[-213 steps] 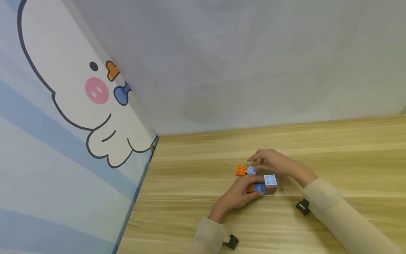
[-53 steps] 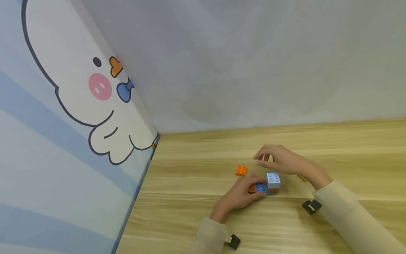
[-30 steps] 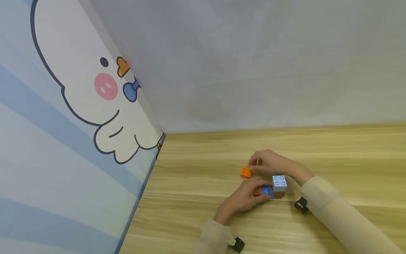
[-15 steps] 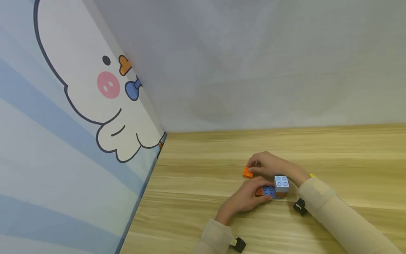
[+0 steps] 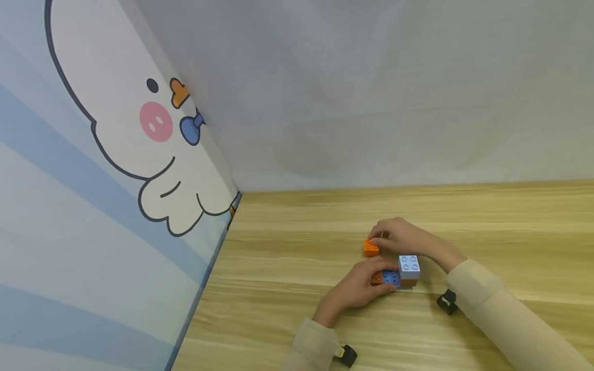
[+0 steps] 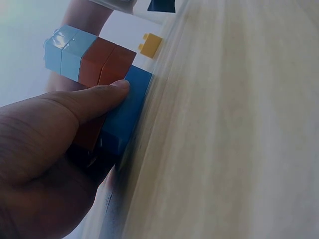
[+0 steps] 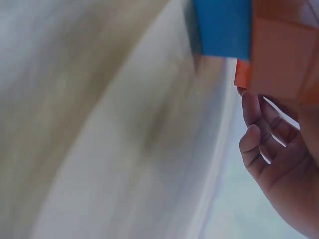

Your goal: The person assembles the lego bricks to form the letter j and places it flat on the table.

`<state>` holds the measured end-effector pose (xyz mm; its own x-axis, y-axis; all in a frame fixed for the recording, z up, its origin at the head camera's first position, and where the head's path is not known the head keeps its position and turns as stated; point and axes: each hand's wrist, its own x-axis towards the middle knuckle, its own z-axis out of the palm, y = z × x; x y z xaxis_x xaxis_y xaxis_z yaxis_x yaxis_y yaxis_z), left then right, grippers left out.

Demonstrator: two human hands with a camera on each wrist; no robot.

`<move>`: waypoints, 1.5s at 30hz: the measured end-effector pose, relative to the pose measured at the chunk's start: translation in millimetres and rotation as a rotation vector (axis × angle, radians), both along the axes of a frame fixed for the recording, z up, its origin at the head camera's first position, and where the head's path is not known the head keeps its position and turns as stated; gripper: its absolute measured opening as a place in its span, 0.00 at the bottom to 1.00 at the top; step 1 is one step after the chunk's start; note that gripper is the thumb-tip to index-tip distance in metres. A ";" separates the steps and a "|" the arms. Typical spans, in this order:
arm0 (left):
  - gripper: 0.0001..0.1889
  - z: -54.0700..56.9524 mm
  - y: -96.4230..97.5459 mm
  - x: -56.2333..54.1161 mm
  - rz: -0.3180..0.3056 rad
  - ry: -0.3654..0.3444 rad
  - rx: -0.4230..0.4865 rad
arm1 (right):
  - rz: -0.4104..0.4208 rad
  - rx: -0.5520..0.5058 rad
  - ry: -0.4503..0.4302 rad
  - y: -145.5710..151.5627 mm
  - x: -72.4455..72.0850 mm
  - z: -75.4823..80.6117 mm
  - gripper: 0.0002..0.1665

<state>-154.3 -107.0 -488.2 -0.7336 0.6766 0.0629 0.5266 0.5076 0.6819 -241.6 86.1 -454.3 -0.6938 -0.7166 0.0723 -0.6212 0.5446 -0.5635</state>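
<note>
The left hand point(image 5: 357, 286) keeps a curled grip round a toy-brick assembly point(image 5: 391, 279) on the counter point(image 5: 278, 319); its light-blue top brick point(image 5: 409, 263) rises at about two o'clock of that hand. The right hand point(image 5: 402, 239), its grip narrowed to a pinch, has an orange two-by-two brick point(image 5: 371, 249) at ten o'clock of the light-blue one; whether it touches the counter, I cannot tell.

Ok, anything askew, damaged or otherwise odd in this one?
Nothing stands out. The left hand grips the block build, which shows no clear tilt or damage; the right hand pinches an orange block. A yellow block sits apart, with no visible damage.
</note>
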 end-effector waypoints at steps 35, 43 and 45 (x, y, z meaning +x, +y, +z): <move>0.21 -2.9 4.4 -1.3 0.028 -0.067 0.022 | -0.118 -0.080 0.093 55.6 56.1 61.7 0.11; 0.21 -3.8 3.8 -0.9 0.025 -0.062 0.035 | -0.096 -0.110 0.133 59.7 70.7 68.5 0.12; 0.21 -3.5 3.6 -0.9 0.026 -0.071 0.042 | -0.086 -0.102 0.115 60.8 73.7 68.1 0.12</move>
